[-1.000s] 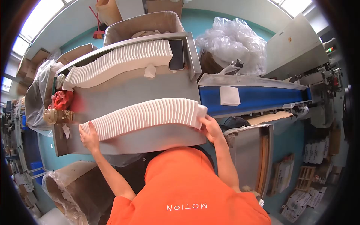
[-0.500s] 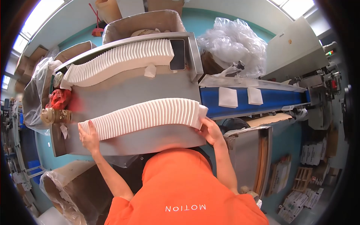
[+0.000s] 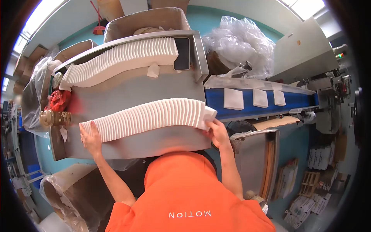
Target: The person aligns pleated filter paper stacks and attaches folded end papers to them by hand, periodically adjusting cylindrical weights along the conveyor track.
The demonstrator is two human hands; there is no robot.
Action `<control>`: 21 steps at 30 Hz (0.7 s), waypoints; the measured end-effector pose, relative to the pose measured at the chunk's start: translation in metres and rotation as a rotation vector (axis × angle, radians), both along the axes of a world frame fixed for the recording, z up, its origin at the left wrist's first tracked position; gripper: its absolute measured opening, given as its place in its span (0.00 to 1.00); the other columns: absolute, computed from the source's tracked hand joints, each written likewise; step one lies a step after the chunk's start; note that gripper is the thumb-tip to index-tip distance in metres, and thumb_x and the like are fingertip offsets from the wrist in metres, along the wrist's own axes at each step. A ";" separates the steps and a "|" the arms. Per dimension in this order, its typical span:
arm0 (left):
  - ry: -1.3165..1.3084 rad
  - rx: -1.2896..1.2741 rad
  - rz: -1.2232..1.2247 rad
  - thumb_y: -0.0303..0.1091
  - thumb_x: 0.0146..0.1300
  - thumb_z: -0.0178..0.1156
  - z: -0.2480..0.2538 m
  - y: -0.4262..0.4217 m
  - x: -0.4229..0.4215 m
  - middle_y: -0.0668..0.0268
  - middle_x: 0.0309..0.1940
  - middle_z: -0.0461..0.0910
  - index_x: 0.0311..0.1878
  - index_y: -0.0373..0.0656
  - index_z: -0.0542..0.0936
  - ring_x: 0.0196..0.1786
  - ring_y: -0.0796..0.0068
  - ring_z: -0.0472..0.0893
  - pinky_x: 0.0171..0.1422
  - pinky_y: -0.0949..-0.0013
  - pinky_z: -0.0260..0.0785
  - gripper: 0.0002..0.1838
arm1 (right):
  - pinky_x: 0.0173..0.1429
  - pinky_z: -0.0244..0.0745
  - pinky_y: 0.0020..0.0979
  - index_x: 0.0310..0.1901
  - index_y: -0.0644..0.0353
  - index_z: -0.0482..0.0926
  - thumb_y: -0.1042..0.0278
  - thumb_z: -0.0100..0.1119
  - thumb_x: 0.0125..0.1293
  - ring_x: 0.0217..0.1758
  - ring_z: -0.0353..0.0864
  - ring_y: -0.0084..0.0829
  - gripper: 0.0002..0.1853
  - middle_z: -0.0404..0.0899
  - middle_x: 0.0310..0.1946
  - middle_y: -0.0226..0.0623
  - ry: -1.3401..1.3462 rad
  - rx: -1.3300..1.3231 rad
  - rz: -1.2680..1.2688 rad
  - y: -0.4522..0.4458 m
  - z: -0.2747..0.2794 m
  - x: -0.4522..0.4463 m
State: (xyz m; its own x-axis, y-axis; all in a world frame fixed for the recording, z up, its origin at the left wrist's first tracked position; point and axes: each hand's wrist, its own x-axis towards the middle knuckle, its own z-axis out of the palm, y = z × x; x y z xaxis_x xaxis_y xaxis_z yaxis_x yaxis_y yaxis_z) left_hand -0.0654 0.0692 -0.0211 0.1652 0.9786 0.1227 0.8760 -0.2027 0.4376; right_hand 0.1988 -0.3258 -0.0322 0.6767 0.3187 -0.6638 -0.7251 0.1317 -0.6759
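Note:
A long curved row of white folded stacks [image 3: 150, 118] lies across the near part of the metal table [image 3: 127, 87]. My left hand [image 3: 91, 140] holds the row's left end, thumb on the near side and fingers round the end. At the right end, my right hand [image 3: 217, 132] grips the last white stack [image 3: 210, 114], which sticks out slightly tilted from the row. A second curved row of white stacks [image 3: 123, 61] rests along the table's far side, with a dark phone-like panel [image 3: 182, 54] at its right end and a loose white piece [image 3: 153, 70] in front.
On the blue conveyor belt [image 3: 247, 110] at the right lie three white stacks. A red bag [image 3: 58, 100] and a brown roll [image 3: 56, 118] sit at the table's left end. Cardboard boxes and clear plastic bags [image 3: 243, 46] stand behind.
More white stacks have appeared on the blue belt, from one to three. The end stack at my right hand has shifted slightly outward to the right. My left hand keeps its hold.

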 end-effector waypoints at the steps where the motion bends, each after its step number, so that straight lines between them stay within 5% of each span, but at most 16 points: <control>1: 0.000 0.014 -0.006 0.69 0.68 0.51 -0.002 0.001 0.000 0.46 0.69 0.68 0.76 0.43 0.62 0.73 0.42 0.65 0.75 0.47 0.56 0.45 | 0.47 0.78 0.24 0.55 0.63 0.76 0.66 0.58 0.73 0.35 0.77 0.21 0.14 0.80 0.41 0.32 -0.027 -0.057 -0.033 -0.005 -0.006 0.002; 3: -0.002 0.025 -0.016 0.69 0.68 0.51 -0.006 0.000 -0.001 0.45 0.69 0.69 0.76 0.43 0.62 0.72 0.41 0.65 0.75 0.46 0.56 0.45 | 0.51 0.78 0.24 0.54 0.65 0.76 0.58 0.58 0.75 0.44 0.80 0.24 0.18 0.81 0.43 0.34 -0.102 -0.012 -0.184 0.005 0.004 0.008; 7: -0.012 0.019 -0.031 0.69 0.68 0.51 -0.008 0.002 0.003 0.45 0.69 0.69 0.76 0.44 0.62 0.72 0.42 0.65 0.75 0.45 0.55 0.44 | 0.53 0.74 0.25 0.59 0.67 0.75 0.47 0.56 0.75 0.50 0.78 0.22 0.27 0.81 0.48 0.31 -0.546 -0.302 0.269 0.029 0.001 0.002; 12: -0.009 0.021 -0.025 0.69 0.68 0.50 -0.007 -0.002 0.005 0.46 0.69 0.69 0.76 0.44 0.62 0.72 0.42 0.65 0.75 0.44 0.56 0.44 | 0.50 0.78 0.29 0.57 0.66 0.76 0.65 0.57 0.73 0.47 0.80 0.26 0.17 0.82 0.45 0.34 -0.059 -0.073 0.173 0.011 0.013 0.005; 16: 0.012 0.017 -0.017 0.70 0.68 0.49 -0.003 -0.006 0.010 0.46 0.69 0.69 0.75 0.43 0.63 0.72 0.43 0.66 0.75 0.47 0.57 0.45 | 0.43 0.80 0.28 0.51 0.64 0.77 0.75 0.52 0.70 0.43 0.83 0.27 0.11 0.82 0.43 0.35 -0.114 -0.054 -0.113 0.003 -0.001 0.016; 19: 0.014 0.018 -0.023 0.69 0.68 0.50 -0.007 -0.005 0.014 0.46 0.68 0.69 0.75 0.44 0.62 0.72 0.43 0.66 0.74 0.45 0.57 0.44 | 0.44 0.79 0.29 0.53 0.64 0.76 0.55 0.57 0.75 0.41 0.82 0.26 0.19 0.81 0.41 0.35 -0.107 0.034 -0.095 0.013 0.008 0.021; 21: 0.009 0.030 -0.032 0.68 0.68 0.50 -0.011 -0.004 0.015 0.46 0.68 0.70 0.76 0.45 0.62 0.71 0.42 0.67 0.74 0.44 0.57 0.44 | 0.51 0.76 0.34 0.59 0.63 0.74 0.43 0.53 0.75 0.49 0.81 0.28 0.28 0.80 0.52 0.39 -0.067 0.029 0.062 0.016 0.003 0.024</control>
